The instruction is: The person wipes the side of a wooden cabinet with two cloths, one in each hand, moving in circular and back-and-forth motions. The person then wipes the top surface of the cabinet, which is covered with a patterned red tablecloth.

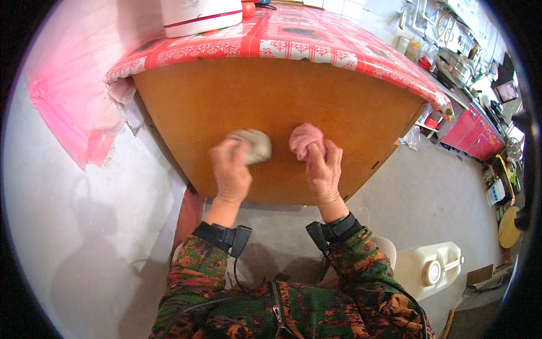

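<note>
A brown wooden panel (262, 101), the side of a cabinet or table, stands upright before me. My left hand (232, 169) grips a pale grey wad (256, 146), perhaps a cloth or pad; motion blurs both. To its right, my right hand (325, 169) holds a bunched pink cloth (305, 140), with the fingers pressed into it. Both wads are at the lower middle of the panel, and whether the grey one touches the wood I cannot tell.
A red and white patterned tablecloth (305, 40) covers the top, where a white container (203, 19) stands. Pink sheeting (80, 101) hangs on the left wall. A plastic jerrycan (423, 267) is on the floor at right. Beyond are pink kitchen cabinets (472, 133) and a metal pot (453, 65).
</note>
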Demonstrator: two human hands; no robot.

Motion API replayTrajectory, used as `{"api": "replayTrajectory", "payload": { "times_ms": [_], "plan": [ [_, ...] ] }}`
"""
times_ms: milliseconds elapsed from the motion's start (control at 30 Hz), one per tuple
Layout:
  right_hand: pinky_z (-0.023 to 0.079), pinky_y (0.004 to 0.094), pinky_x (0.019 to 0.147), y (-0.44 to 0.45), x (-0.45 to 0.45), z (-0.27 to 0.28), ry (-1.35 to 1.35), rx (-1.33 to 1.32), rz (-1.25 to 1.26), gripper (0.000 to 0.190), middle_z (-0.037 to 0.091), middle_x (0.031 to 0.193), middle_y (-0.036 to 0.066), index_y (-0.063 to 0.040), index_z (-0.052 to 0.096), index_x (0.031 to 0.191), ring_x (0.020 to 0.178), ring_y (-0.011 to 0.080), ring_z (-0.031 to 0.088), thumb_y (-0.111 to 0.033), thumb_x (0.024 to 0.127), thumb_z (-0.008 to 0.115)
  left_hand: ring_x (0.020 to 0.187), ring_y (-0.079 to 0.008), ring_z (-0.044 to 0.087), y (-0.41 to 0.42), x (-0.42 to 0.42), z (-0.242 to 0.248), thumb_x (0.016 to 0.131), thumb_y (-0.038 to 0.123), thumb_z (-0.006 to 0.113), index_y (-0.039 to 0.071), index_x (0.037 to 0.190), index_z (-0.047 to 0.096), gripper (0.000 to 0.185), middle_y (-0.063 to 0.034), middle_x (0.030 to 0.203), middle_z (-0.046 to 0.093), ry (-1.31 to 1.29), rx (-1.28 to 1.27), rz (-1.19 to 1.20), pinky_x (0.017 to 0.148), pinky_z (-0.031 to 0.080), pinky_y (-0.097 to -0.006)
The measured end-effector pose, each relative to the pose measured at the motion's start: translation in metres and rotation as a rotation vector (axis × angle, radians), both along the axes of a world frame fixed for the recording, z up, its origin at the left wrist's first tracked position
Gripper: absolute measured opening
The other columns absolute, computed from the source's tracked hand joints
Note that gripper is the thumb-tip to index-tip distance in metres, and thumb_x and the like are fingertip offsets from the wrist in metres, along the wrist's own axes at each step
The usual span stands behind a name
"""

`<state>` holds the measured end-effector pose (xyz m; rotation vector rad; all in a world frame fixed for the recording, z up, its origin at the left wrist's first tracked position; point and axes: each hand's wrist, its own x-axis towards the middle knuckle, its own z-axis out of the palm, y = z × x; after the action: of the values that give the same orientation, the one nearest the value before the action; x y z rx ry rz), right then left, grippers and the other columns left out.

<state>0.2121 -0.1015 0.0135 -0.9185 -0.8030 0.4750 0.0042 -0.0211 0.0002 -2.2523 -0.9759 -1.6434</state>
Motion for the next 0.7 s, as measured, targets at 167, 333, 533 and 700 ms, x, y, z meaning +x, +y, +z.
{"api": "replayTrajectory", "payload": {
  "times_ms": [167, 333, 533, 700],
  "plan": [
    [0.048, 0.0275, 0.066, -0.012, 0.064, 0.011, -0.631, 0.082, -0.52, 0.036, 0.048, 0.102, 0.006, -0.008, 0.05, 0.119, 0.087, 0.0163, 0.052, -0.007, 0.086, 0.064, 0.103, -0.0326, 0.052, 0.002, -0.008, 0.005, 0.07, -0.007, 0.054, 0.01, 0.112, 0.063, 0.046, -0.0117, 0.112, 0.054, 0.002, 0.028, 0.021, 0.089, 0.044, -0.0425],
    [0.05, 0.0287, 0.063, -0.006, 0.063, 0.035, -0.793, 0.269, -0.997, 0.048, 0.046, 0.11, 0.009, -0.007, 0.052, 0.126, 0.094, 0.0208, 0.053, 0.003, 0.081, 0.064, 0.111, -0.0373, 0.045, 0.03, -0.046, 0.02, 0.065, -0.009, 0.052, 0.001, 0.116, 0.051, 0.052, -0.0191, 0.114, 0.047, -0.59, -0.098, 0.218, 0.098, 0.036, -0.0476],
    [0.049, 0.0381, 0.069, 0.001, -0.013, 0.002, -0.63, 0.071, -0.265, 0.009, 0.055, 0.101, 0.006, -0.008, 0.06, 0.097, 0.086, 0.0203, 0.056, -0.015, 0.094, 0.055, 0.109, -0.0354, 0.046, 0.004, -0.002, -0.005, 0.07, -0.003, 0.056, 0.008, 0.119, 0.053, 0.05, -0.018, 0.115, 0.049, -0.201, 0.048, 0.118, 0.095, 0.038, -0.0454],
    [0.046, 0.0366, 0.076, -0.013, 0.028, 0.033, -1.159, 0.138, -0.543, 0.013, 0.052, 0.102, 0.007, -0.006, 0.059, 0.104, 0.093, 0.0202, 0.052, -0.01, 0.091, 0.058, 0.104, -0.0315, 0.051, 0.001, -0.002, -0.003, 0.073, -0.002, 0.057, 0.013, 0.117, 0.06, 0.047, -0.0114, 0.113, 0.054, 0.1, 0.071, -0.041, 0.089, 0.044, -0.0425]
  ]
}}
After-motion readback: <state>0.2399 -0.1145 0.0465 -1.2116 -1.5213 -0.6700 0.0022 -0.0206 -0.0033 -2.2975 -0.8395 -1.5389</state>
